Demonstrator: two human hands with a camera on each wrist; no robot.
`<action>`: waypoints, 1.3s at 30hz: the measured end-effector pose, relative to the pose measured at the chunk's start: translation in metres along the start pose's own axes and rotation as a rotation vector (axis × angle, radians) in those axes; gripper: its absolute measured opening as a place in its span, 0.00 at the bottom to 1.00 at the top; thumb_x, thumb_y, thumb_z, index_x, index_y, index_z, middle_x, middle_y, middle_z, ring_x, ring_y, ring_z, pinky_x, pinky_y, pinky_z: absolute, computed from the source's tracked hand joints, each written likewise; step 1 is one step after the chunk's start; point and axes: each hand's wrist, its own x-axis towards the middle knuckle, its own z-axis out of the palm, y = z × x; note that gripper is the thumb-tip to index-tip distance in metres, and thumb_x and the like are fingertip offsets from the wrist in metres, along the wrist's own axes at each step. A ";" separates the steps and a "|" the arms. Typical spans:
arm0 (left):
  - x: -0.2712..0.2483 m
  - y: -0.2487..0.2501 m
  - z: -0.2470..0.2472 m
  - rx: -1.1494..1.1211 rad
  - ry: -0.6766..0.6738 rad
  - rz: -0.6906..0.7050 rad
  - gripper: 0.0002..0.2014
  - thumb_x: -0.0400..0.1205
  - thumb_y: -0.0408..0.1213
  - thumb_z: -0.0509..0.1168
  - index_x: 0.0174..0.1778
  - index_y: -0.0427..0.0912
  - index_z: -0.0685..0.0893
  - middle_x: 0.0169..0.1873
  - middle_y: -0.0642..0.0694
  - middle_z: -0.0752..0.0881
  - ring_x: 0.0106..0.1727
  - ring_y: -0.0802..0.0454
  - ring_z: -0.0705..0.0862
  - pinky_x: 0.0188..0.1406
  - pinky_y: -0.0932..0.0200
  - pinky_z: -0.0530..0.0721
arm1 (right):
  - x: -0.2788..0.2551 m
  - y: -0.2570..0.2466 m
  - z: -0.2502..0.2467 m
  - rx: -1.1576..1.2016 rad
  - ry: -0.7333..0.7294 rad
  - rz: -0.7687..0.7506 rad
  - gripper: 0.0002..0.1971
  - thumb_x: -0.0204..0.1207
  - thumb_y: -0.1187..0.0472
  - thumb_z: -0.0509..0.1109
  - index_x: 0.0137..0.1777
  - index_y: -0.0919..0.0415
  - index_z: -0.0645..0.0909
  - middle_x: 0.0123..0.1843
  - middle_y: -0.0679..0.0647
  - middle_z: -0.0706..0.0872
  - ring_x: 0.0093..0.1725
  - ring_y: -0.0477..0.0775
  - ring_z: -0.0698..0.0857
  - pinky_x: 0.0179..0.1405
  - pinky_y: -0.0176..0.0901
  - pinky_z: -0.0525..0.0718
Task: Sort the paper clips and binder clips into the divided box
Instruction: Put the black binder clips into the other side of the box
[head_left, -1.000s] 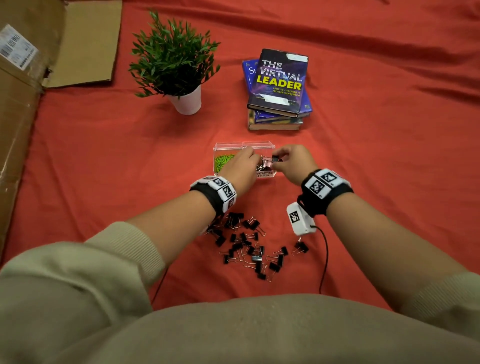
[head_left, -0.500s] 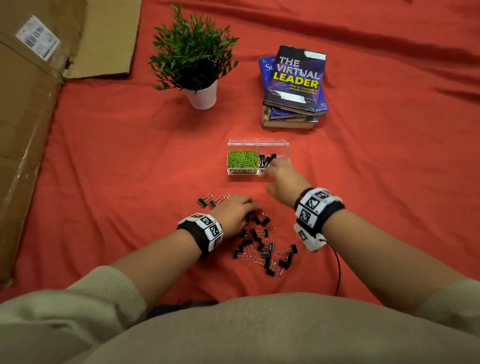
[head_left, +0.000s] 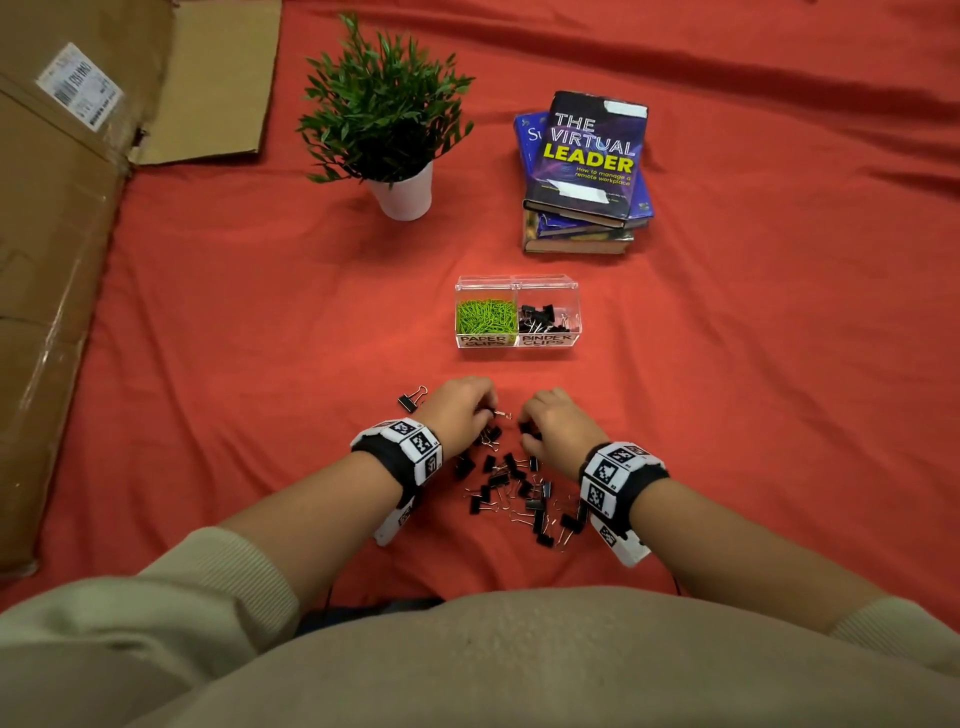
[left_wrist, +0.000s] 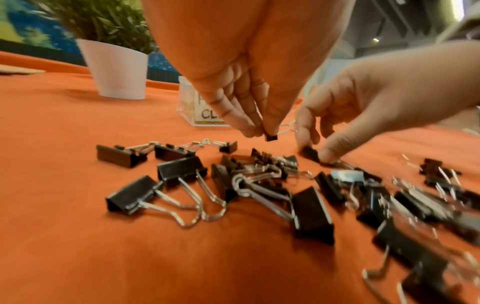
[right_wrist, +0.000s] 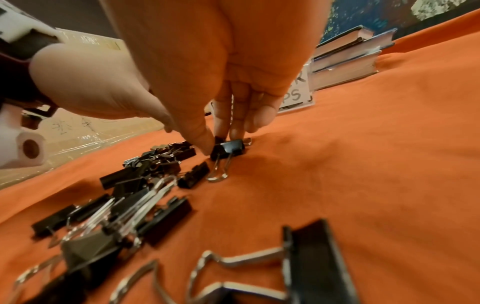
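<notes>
Both hands are pinching: the left hand (head_left: 460, 410) has a small black metal binder clip (left_wrist: 271, 137) nipped between thumb and fingertips, lifted just clear of the cloth, and the right hand (head_left: 558, 428) has thumb and forefinger closed on another black binder clip (right_wrist: 228, 149) that sits on the red cloth (head_left: 260, 322). Half a second ago the right hand was up at the clear plastic divided box (head_left: 518, 310) and the left was only arriving at the heap; now both are down on the near side of that box, working the scattered pile of black binder clips (head_left: 514, 491). I'd take that to mean one drop is finished and a fresh pair is being picked. Inside the box, green paper clips (head_left: 485, 315) fill the left compartment and black clips lie in the right one. One stray binder clip (head_left: 410, 400) lies just left of the left hand
</notes>
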 end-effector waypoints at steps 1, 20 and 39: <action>-0.001 -0.001 -0.003 -0.044 0.037 -0.030 0.06 0.77 0.31 0.66 0.48 0.43 0.83 0.43 0.49 0.84 0.45 0.50 0.82 0.50 0.57 0.80 | 0.000 0.001 -0.002 0.013 0.002 0.006 0.11 0.74 0.59 0.68 0.54 0.63 0.79 0.54 0.56 0.82 0.58 0.55 0.74 0.61 0.48 0.77; -0.012 -0.009 0.001 0.293 -0.196 0.010 0.16 0.80 0.35 0.60 0.64 0.40 0.81 0.56 0.41 0.78 0.60 0.41 0.80 0.60 0.50 0.80 | -0.014 -0.007 0.003 0.015 -0.060 0.185 0.10 0.78 0.67 0.64 0.58 0.67 0.77 0.56 0.60 0.75 0.55 0.61 0.79 0.57 0.51 0.81; -0.009 -0.013 -0.011 0.062 -0.083 -0.118 0.12 0.79 0.34 0.67 0.58 0.44 0.82 0.54 0.44 0.88 0.56 0.45 0.84 0.51 0.61 0.77 | 0.031 0.013 -0.059 0.190 -0.120 0.218 0.09 0.71 0.67 0.70 0.49 0.57 0.85 0.45 0.51 0.83 0.43 0.50 0.82 0.37 0.37 0.78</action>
